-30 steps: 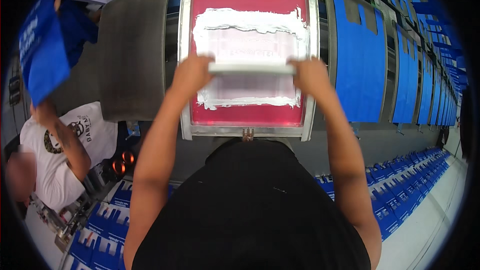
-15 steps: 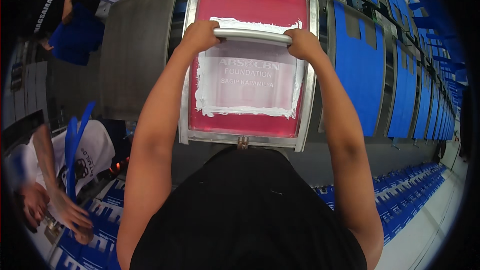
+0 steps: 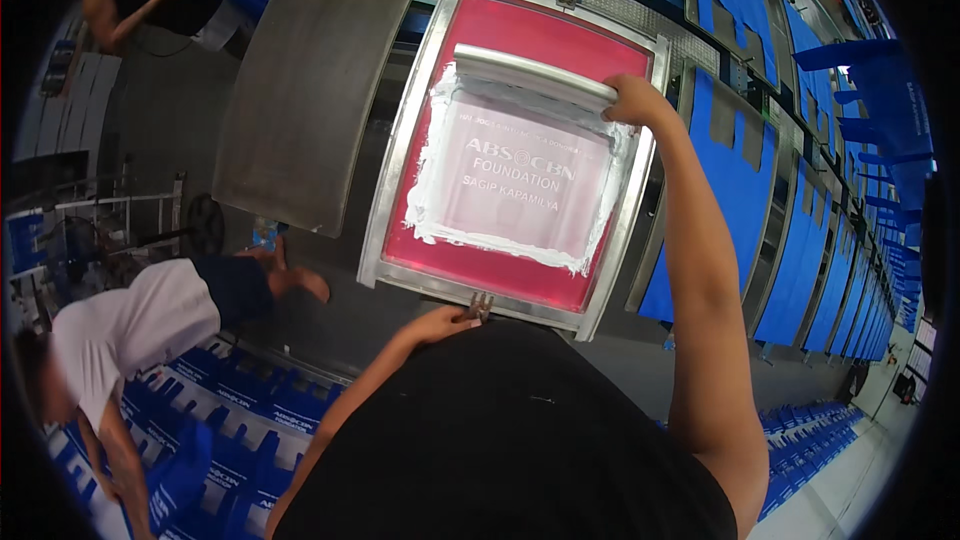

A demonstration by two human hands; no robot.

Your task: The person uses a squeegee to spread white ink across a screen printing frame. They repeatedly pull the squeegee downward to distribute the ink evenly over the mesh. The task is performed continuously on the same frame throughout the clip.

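In front of me lies a silk-screen frame with metal sides and red mesh. White ink rings a pale printing area with light lettering. A metal squeegee rests slantwise across its far part. My right hand is closed round the squeegee's right end; the left end is free. Down at the frame's near edge, my left hand has its fingers closed at a small metal bracket, partly hidden by the hand and my black shirt.
A bare dark platen stands to the left. Blue cut fabric pieces cover several platens on the right, and more blue pieces lie at lower left. One person bends there; another holds blue fabric at upper left.
My left hand has let go of the squeegee and come down to the near bracket. The right keeps its hold. The view has turned, and the person at lower left bends lower.
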